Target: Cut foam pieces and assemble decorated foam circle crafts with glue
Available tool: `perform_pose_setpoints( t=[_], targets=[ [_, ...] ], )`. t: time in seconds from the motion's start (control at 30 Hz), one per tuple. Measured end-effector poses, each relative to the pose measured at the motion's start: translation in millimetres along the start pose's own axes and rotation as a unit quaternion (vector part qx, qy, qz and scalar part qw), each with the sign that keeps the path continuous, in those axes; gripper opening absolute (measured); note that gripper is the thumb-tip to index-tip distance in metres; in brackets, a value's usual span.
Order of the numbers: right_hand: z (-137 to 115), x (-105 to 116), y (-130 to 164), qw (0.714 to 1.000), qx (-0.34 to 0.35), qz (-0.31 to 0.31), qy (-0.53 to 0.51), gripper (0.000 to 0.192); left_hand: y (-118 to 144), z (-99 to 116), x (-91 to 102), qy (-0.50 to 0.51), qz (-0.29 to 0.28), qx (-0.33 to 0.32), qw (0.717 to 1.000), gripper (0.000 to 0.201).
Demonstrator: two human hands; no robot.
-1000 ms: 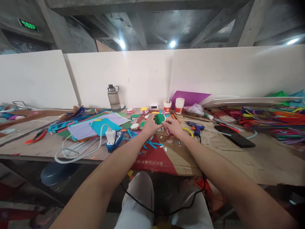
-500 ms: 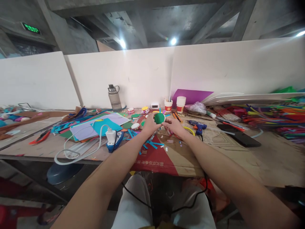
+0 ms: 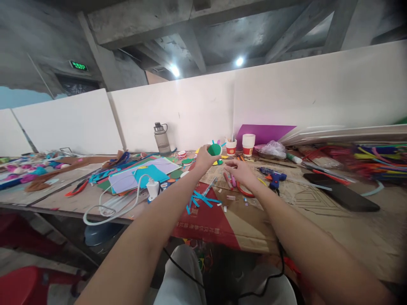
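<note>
My left hand (image 3: 205, 159) is closed on a round green disc (image 3: 215, 149) with a pale rim, held upright above the back of the table. Thin blue and purple strips stick up behind the disc; I cannot tell whether they are fixed to it. My right hand (image 3: 240, 173) is to the right of the disc and apart from it, its fingers spread and holding nothing that shows. Just under those fingers lie a pink piece (image 3: 233, 181) and a red curved handle (image 3: 245, 192). Blue paper strips (image 3: 203, 199) are scattered nearer to me.
To the left are coloured paper sheets (image 3: 124, 181), a white plug (image 3: 153, 188) with its cable and a grey bottle (image 3: 162, 140). Paper cups (image 3: 248, 146) stand at the back. On the right lie a blue glue gun (image 3: 276, 178) and a black phone (image 3: 341, 192).
My right hand has let go of the green disc and moved right and down, fingers apart. My left hand keeps holding the disc. The view has turned left.
</note>
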State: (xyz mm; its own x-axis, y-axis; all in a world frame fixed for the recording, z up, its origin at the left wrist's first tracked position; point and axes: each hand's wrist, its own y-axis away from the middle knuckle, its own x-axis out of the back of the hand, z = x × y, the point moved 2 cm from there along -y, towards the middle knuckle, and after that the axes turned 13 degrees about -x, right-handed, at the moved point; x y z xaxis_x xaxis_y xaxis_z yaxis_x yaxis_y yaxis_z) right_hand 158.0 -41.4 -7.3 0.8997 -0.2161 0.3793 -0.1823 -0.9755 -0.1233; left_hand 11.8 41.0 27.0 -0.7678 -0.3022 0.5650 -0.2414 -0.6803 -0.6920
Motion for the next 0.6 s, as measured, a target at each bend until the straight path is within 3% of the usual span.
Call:
perform_pose_setpoints(
  t=[0.13, 0.23, 0.33, 0.6],
  targets=[
    [-7.0, 8.3, 0.3, 0.998, 0.003, 0.051, 0.032, 0.019, -32.8, -19.1, 3.1, -0.002, -0.008, 0.089, 0.996, 0.056],
    [-9.2, 12.2, -0.3, 0.998, -0.001, 0.052, 0.04, 0.02, -59.5, -39.7, 13.8, 0.008, -0.008, 0.141, 0.99, 0.039],
    [-12.6, 13.7, 1.3, 0.998, 0.005, 0.045, 0.035, 0.02, -77.7, -61.6, 27.4, -0.054, -0.038, 0.168, 0.984, 0.031],
    [-16.0, 6.8, 7.1, 0.997, 0.051, 0.031, 0.042, 0.019, -66.3, -115.5, 40.3, -0.181, -0.118, 0.261, 0.941, 0.028]
  ],
)
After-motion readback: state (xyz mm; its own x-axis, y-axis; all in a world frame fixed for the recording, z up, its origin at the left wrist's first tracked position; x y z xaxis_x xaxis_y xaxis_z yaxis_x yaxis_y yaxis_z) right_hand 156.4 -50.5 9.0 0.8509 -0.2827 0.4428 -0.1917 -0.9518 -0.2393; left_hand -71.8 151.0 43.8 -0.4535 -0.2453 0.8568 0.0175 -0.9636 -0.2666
